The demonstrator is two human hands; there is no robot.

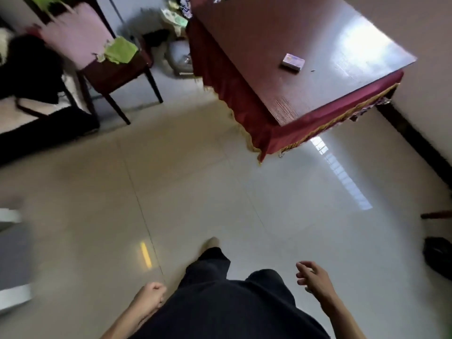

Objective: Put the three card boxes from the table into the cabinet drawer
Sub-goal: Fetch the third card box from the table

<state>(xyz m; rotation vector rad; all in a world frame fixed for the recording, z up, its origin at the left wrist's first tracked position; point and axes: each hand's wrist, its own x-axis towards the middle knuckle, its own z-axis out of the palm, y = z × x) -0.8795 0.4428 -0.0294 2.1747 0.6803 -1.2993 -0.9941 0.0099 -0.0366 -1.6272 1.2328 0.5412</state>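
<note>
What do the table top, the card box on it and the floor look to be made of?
Table top: wood or wood-look laminate, glossy; grain lines show near its corner, and window glare.
Card box: probably printed cardboard, too blurred to be sure.
Floor: pale glazed tile, with thin joint lines and mirror-like reflections.

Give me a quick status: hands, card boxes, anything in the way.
Left hand fisted, empty; right hand open, empty. One card box on table. Bare floor between.

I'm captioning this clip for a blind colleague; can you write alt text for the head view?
One card box lies on a glossy red-brown table ahead, across a pale tiled floor. Both hands are empty: left hand fisted, right hand loosely open.
</note>
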